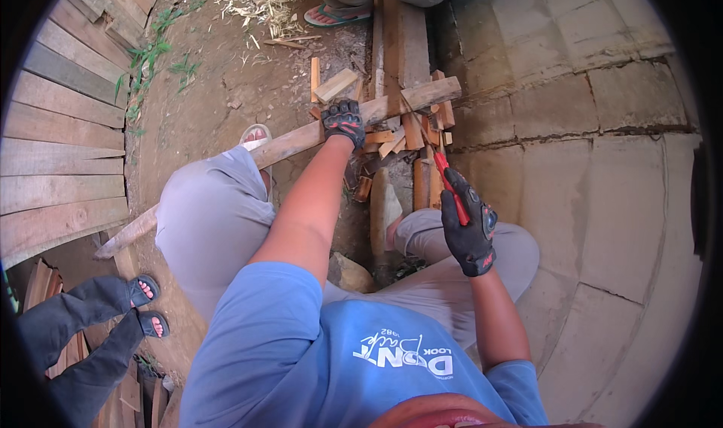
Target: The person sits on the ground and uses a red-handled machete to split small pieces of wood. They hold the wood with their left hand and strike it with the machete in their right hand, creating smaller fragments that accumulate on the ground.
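My left hand (343, 120), in a black glove, is closed on top of a long, rough wooden plank (290, 146). The plank slants from beside my left knee up to the right, across a heap of offcuts. My right hand (468, 215), also gloved, is wrapped round the red handle (441, 160) of a slim tool. Its working end points away from me toward the plank's right part; its kind is not clear among the wood pieces. Short wood blocks (412, 131) lie under and beside the plank, close to both hands.
A thick beam (413, 47) runs away at the top, beside another person's sandalled foot (337, 16). Pale shavings (263, 2) lie on the dirt. Another person's feet (143, 291) are at lower left, near a board wall (64, 145). Cracked concrete slabs (557, 179) cover the right side.
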A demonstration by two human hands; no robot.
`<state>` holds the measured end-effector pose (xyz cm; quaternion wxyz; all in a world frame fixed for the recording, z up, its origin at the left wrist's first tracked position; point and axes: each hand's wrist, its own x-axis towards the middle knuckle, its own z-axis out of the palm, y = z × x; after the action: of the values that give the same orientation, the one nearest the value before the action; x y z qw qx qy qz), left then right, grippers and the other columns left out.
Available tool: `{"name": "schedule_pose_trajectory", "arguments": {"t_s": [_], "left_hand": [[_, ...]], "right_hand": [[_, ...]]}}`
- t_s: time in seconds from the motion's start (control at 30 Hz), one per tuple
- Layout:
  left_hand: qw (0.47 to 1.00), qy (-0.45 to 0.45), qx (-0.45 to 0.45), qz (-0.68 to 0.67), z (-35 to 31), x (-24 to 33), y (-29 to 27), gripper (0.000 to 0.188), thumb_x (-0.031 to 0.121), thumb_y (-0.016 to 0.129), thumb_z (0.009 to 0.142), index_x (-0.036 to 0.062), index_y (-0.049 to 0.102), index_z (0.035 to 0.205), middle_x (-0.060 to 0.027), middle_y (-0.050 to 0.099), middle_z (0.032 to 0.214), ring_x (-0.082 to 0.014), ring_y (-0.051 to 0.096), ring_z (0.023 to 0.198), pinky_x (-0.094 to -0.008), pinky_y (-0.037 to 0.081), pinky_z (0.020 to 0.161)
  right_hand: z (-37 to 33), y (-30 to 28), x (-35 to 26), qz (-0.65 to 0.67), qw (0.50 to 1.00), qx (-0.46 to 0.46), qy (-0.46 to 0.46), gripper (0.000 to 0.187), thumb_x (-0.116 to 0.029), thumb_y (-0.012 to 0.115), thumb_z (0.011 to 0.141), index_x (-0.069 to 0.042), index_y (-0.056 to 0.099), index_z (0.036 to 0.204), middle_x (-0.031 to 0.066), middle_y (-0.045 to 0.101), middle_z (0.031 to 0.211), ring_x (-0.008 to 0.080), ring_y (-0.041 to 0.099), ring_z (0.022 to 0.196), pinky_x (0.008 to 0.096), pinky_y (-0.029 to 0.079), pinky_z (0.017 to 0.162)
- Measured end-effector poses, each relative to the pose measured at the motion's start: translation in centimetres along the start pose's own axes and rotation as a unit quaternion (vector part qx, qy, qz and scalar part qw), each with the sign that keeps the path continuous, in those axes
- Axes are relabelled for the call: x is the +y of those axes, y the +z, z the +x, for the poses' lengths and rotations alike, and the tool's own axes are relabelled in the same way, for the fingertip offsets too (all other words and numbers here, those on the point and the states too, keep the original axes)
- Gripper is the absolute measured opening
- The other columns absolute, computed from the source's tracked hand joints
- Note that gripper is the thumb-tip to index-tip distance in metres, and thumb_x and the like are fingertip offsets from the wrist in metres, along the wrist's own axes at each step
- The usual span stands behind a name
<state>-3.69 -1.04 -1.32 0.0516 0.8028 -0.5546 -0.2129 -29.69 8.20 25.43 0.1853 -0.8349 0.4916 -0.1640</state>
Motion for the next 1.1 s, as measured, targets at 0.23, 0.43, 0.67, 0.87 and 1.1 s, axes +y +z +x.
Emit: {"name": "schedule_pose_trajectory", "arguments": {"t_s": [0.23, 0.43, 0.67, 0.87, 1.1], "left_hand": [[0.999, -0.004, 0.044, 0.005, -0.1, -0.1, 0.5, 0.057, 0.029, 0.062, 0.096, 0.0112, 0.054, 0.149, -0.0155, 0.056, 0.150, -0.0361, 0.055, 0.142, -0.0542, 0.041, 0.116], [0.999, -0.015, 0.039, 0.006, -0.2, 0.2, 0.3, 0.051, 0.029, 0.063, 0.097, 0.0111, 0.057, 0.144, -0.0162, 0.058, 0.148, -0.0356, 0.057, 0.140, -0.0554, 0.044, 0.113], [0.998, -0.004, 0.052, 0.025, 0.1, 0.3, 0.4, 0.049, 0.028, 0.063, 0.097, 0.0104, 0.058, 0.143, -0.0161, 0.060, 0.144, -0.0352, 0.060, 0.136, -0.0562, 0.046, 0.111], [0.997, -0.008, 0.080, 0.020, 0.2, 0.0, 0.8, 0.051, 0.030, 0.067, 0.094, 0.0109, 0.059, 0.141, -0.0157, 0.062, 0.141, -0.0359, 0.060, 0.135, -0.0600, 0.043, 0.112], [0.998, -0.051, 0.044, -0.002, 0.5, 1.3, -0.1, 0.064, 0.043, 0.078, 0.088, 0.0129, 0.059, 0.142, -0.0156, 0.060, 0.145, -0.0373, 0.057, 0.140, -0.0702, 0.036, 0.119]], "right_hand": [[-0.2, 0.7, 1.2, 0.015, 0.999, 0.039, 0.015, 0.037, -0.017, 0.066, 0.103, -0.015, 0.071, 0.139, 0.0186, 0.078, 0.120, 0.0392, 0.077, 0.102, 0.0454, 0.060, 0.087], [-0.1, 0.9, 3.1, 0.017, 0.997, 0.074, 0.012, 0.035, -0.016, 0.067, 0.102, -0.016, 0.074, 0.136, 0.0181, 0.079, 0.117, 0.0376, 0.078, 0.101, 0.0441, 0.060, 0.086], [-0.3, 1.2, 3.5, 0.088, 0.995, -0.003, 0.040, 0.036, -0.019, 0.069, 0.102, -0.015, 0.074, 0.137, 0.0184, 0.078, 0.117, 0.0365, 0.078, 0.103, 0.0435, 0.060, 0.089], [-1.6, 3.0, 1.4, 0.017, 0.999, -0.035, 0.016, 0.038, -0.017, 0.069, 0.102, -0.015, 0.072, 0.140, 0.0191, 0.079, 0.117, 0.0354, 0.078, 0.096, 0.0426, 0.060, 0.085], [-0.1, 0.8, 4.6, 0.082, 0.991, 0.071, 0.079, 0.038, -0.019, 0.066, 0.106, -0.008, 0.072, 0.142, 0.0130, 0.080, 0.122, 0.0198, 0.076, 0.101, 0.0369, 0.059, 0.087]]}}
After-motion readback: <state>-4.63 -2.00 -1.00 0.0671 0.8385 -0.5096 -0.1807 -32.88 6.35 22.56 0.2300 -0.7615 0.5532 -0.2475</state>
